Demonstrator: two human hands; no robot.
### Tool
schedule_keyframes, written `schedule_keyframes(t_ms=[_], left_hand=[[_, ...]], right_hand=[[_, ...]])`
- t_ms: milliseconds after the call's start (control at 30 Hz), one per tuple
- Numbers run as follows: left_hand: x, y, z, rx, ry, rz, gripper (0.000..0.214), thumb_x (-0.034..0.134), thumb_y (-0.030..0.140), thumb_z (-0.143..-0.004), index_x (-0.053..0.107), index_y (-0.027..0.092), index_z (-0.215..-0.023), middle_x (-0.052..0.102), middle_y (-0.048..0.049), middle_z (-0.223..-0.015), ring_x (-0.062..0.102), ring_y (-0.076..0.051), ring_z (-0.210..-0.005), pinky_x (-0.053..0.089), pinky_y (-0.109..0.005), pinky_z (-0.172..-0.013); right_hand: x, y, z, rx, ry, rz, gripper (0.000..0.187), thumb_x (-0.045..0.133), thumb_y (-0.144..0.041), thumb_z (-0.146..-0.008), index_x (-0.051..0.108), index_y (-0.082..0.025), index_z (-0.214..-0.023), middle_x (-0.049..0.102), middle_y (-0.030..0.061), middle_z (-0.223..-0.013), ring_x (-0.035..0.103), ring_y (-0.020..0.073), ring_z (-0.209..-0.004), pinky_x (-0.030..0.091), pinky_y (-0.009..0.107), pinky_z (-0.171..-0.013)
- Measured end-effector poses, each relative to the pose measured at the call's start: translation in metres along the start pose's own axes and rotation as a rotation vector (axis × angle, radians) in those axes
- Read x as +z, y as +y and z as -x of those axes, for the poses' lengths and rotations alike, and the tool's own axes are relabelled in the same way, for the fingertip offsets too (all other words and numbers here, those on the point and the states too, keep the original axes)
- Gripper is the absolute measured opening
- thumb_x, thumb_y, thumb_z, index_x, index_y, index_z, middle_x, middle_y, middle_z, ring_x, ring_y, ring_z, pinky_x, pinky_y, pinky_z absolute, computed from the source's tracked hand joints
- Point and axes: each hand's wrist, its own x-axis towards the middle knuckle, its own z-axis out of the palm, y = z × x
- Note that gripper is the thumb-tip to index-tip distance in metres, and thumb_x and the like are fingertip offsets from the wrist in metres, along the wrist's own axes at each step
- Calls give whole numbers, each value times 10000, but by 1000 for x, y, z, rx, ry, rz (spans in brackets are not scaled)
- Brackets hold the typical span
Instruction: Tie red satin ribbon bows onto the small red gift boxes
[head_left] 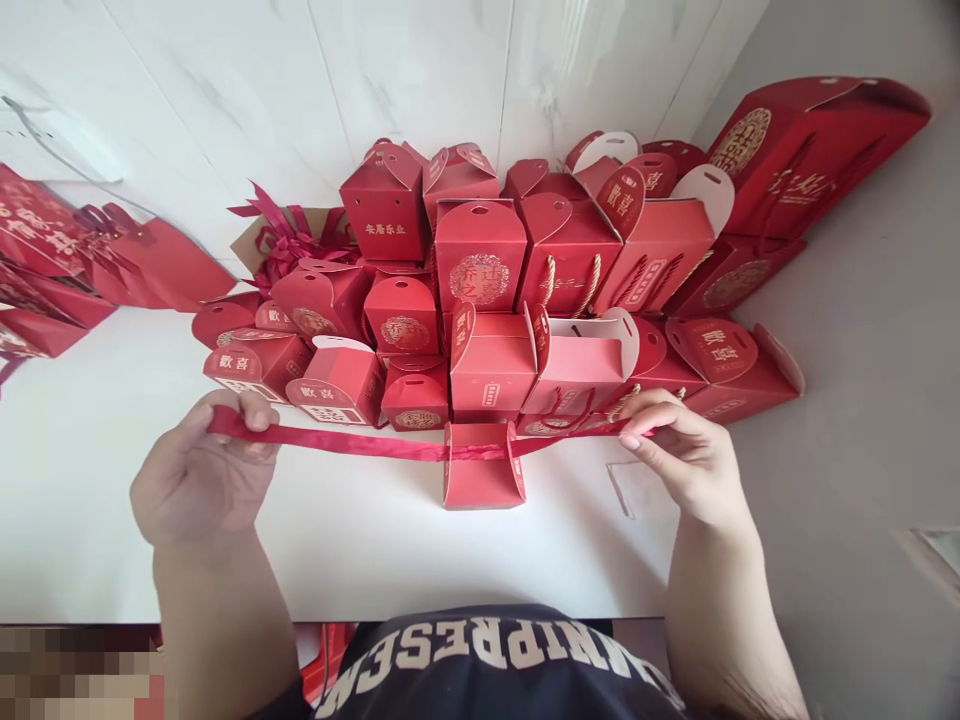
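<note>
A small red gift box [484, 482] sits on the white table in front of me. A red ribbon [360, 442] passes through the top of the box and stretches out to both sides. My left hand [214, 470] grips the ribbon's left end between thumb and fingers, palm turned up. With thumb and forefinger, my right hand [682, 450] pinches the ribbon's right end. Both hands are raised at about the same height, wide apart, with the box between them. Neither hand touches the box.
Stacked red gift boxes [480, 255] stand behind the small box against the white wall [420, 70]. A tangle of red ribbons [300, 240] lies behind the stack's left side. Red bags [150, 260] are at far left, and a large red box [817, 160] tops the right corner pile.
</note>
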Motion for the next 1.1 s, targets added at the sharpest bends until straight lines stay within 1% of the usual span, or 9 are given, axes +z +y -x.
schedule_keyframes(t_ms=[133,267,400,500,600,700,833,967,1100], left_hand=[[19,13,-12,98,-188,-7,184,564,292,-729,535,144,-623,400,-59,-633,428,-139,-627,455,-236,-508],[30,23,-17,182,-411,1,179,629,190,-605,635,135,-775,545,-79,-717,527,-151,-644,491,-231,-458],[40,26,-16,118,-423,-38,394,733,85,-615,702,145,-1004,651,-59,-766,598,-127,-650,548,-175,-501],[49,24,-16,122,-429,-87,240,823,138,-653,753,150,-882,685,-43,-753,620,-101,-605,556,-154,-505],[62,23,-18,163,-496,-130,106,839,190,-692,771,170,-772,709,-38,-730,613,-89,-559,518,-160,-460],[84,21,-18,227,-612,-141,75,820,255,-738,788,212,-792,713,-28,-697,598,-96,-561,476,-192,-465],[120,13,-9,271,-664,-187,83,814,312,-748,789,238,-773,741,-28,-784,661,-148,-723,557,-271,-662],[143,0,5,95,-733,-189,34,783,262,-779,787,232,-796,759,-44,-1065,704,-222,-1001,588,-349,-883],[145,-10,9,-71,-786,-138,89,769,253,-795,797,254,-879,773,-33,-1028,734,-210,-927,615,-321,-822]], right_hand=[[-7,-23,-12,-100,-89,66,131,649,-160,-879,688,-279,-918,621,51,-883,608,217,-835,503,363,-694],[-17,-47,-22,-138,-150,345,188,611,-190,-909,660,-296,-1057,664,55,-971,649,235,-883,539,387,-747],[-26,-65,-32,-319,-157,810,221,553,-171,-936,664,-272,-1098,692,55,-1015,669,260,-908,527,424,-803],[-25,-70,-38,-465,-44,1129,191,575,-131,-914,689,-256,-1004,705,67,-984,652,307,-921,463,502,-884],[-14,-71,-43,-606,188,1280,186,658,-124,-857,722,-264,-959,695,80,-919,631,305,-865,435,488,-824],[6,-74,-50,-775,311,1172,276,710,-86,-793,727,-265,-1001,646,31,-711,576,218,-658,399,392,-653],[44,-84,-59,-841,257,728,352,670,-17,-777,708,-248,-1040,633,5,-698,579,172,-626,439,335,-593],[75,-93,-61,-761,59,428,351,581,2,-828,679,-182,-1111,675,73,-888,643,209,-812,528,353,-693],[84,-92,-60,-701,-23,316,305,573,9,-829,667,-140,-1078,659,88,-912,616,193,-816,537,352,-730]])
